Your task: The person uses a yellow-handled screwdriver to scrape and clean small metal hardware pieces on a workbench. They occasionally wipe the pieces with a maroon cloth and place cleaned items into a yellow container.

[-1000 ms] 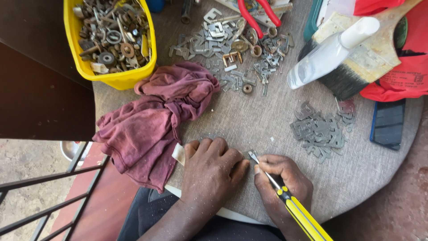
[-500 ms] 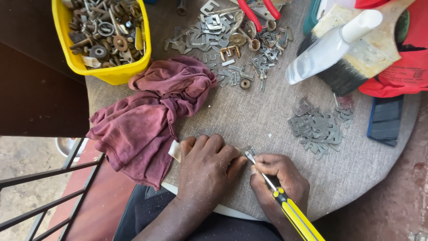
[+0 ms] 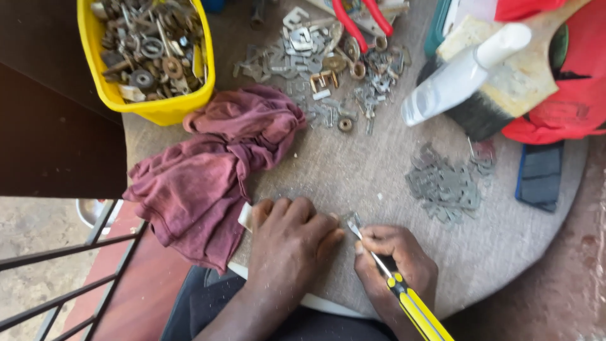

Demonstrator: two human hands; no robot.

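Screwdriver (image 3: 404, 297) with a yellow-and-black handle sits clenched in my right hand (image 3: 394, 265), at the near edge of the round tabletop (image 3: 379, 170); its thin metal tip points far and left, toward a small metal piece (image 3: 352, 221) lying just by my fingertips. I judge the grip is kept close to the shaft so the tip can be steered finely. My left hand (image 3: 290, 243) lies palm down with the fingers pressed flat against the tabletop, touching that small piece at its right side, probably to pin it so it does not slide; whether it grips anything underneath I cannot tell. A bit of white material (image 3: 245, 216) shows at its left edge. Just left of that hand a crumpled maroon cloth (image 3: 214, 177) hangs over the tabletop's edge. Farther off stand a yellow tub (image 3: 158, 110) of rusty hardware on the left, a loose scatter of keys (image 3: 315, 57) in the middle, and a grey pile of flat metal blanks (image 3: 445, 183) on the right, all within reach.
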